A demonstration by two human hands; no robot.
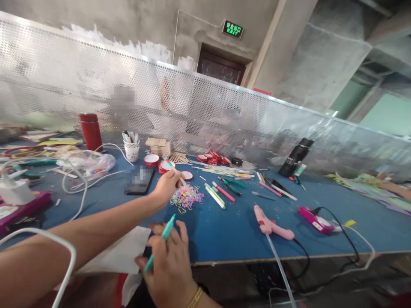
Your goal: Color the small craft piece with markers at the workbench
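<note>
Left hand (166, 185) pinches a slim stick (172, 167) (partly hidden) at ten o'clock of the coloured loops (190, 196), right hand (171, 261) curls round a teal marker (167, 229) at seven: seemingly a reaching step, calling for clearance over the loops.

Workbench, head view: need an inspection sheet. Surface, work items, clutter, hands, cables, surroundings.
Surface: blue tabletop, lightly specked.
Work items: slim stick and teal pen, both in hand; pile of coloured bands near the stick.
Clutter: pink glue gun near the front edge; red flask, cup of pens and black bottle farther back.
Hands: left hand pinches the stick; right hand grips the pen.
Cables: white cable loops at left; glue gun's black cord drops over the edge.
Surroundings: perforated screen behind, lit exit sign above.
</note>
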